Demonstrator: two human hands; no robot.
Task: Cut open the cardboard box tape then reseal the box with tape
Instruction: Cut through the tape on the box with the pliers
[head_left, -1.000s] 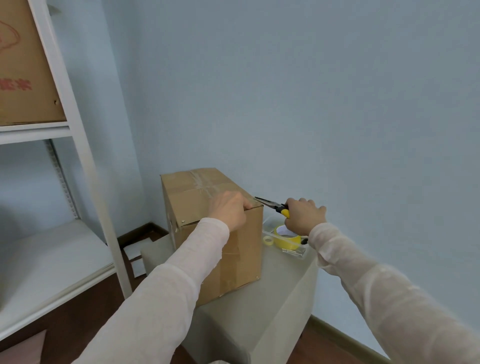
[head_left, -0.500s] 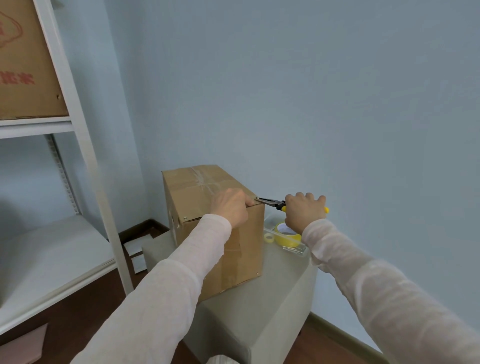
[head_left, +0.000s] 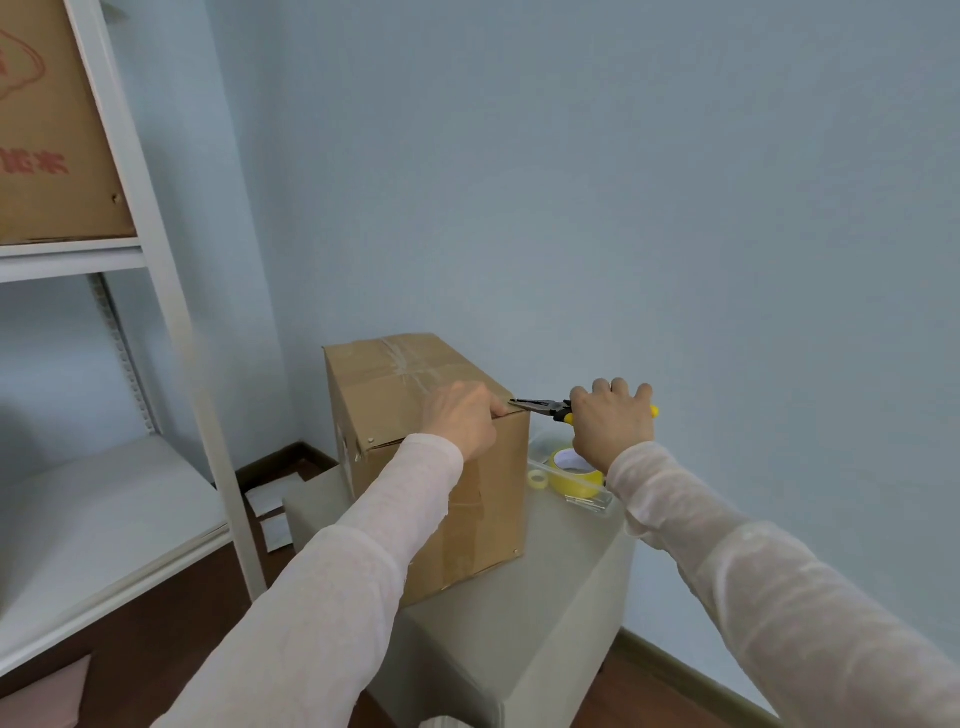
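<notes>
Cardboard box (head_left: 405, 384) on a grey stool (head_left: 519, 623); left hand (head_left: 462, 418) curls over its top right edge; right hand (head_left: 610, 426) fist-grips pliers (head_left: 540, 408), tips at that edge; tape roll (head_left: 574, 470) just beside the box.

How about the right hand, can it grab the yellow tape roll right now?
Probably not straight away. The right hand is gripping the pliers, so it is full. The yellow tape roll sits below it in a clear tray, uncovered, so once the pliers are put down it likely could.
</notes>
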